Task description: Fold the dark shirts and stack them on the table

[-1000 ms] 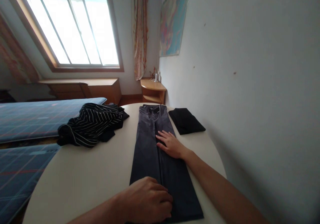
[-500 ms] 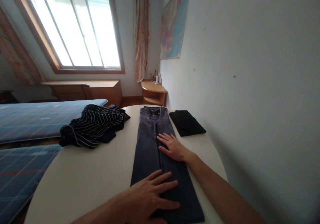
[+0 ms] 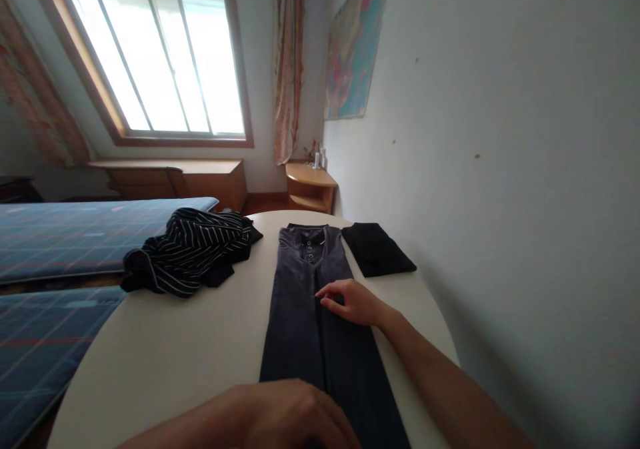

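A pair of dark blue-grey trousers [image 3: 293,329] lies lengthwise on the round cream table [image 3: 175,349]. Metal snaps or eyelets show at its far, waist end, and a dark line runs down the middle between the legs. My right hand [image 3: 353,301] rests on the right leg, thumb and forefinger drawn together at that middle line in a pinch on the cloth. Nearer to me, my left hand [image 3: 295,414] bends down over the trousers at the bottom of the view. Its fingers are curled together on the cloth; the fingertips are cut off by the frame.
A folded black cloth [image 3: 379,249] lies right of the waist end. At the table's left edge sits a heap of black-and-white striped clothing [image 3: 193,252]. Blue plaid mattresses [image 3: 45,329] stand left of the table; a white wall [image 3: 530,235] rises close on the right.
Both hands lay flat with spread fingers; now their fingers are curled in on the trousers. My left hand has moved down toward me, and the right hand slightly toward me.
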Demonstrator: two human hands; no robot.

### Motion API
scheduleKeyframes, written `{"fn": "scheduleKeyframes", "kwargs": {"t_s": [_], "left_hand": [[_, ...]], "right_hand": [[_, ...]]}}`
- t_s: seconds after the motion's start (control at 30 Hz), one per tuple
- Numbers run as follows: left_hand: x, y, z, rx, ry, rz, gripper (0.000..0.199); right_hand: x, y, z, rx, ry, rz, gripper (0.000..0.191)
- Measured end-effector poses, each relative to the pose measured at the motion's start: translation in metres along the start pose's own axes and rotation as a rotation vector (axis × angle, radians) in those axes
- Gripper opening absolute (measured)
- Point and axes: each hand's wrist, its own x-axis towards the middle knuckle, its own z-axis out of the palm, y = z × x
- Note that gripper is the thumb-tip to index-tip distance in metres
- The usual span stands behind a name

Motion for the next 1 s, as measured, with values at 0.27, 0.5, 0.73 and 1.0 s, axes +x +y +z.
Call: {"fn": "scheduleKeyframes", "kwargs": {"t_s": [0.27,0.5,0.73,1.0], "left_hand": [[-0.007,-0.054,-0.040,0.600,0.336,-0.440,0.055],[-0.011,-0.072,-0.037,0.587,0.277,-0.478,0.064],[-0.011,-0.073,-0.043,0.543,0.269,-0.491,0.069],[-0.012,-0.076,-0.047,0.505,0.273,-0.493,0.073]], "right_hand": [[0.015,0.030,0.021,-0.150,0.245,0.037,0.039],[0.065,0.076,0.017,-0.379,0.134,0.285,0.060],[0.128,0.111,0.005,-0.446,0.037,0.624,0.073],[0.171,0.115,0.002,-0.534,0.262,0.614,0.058]]}}
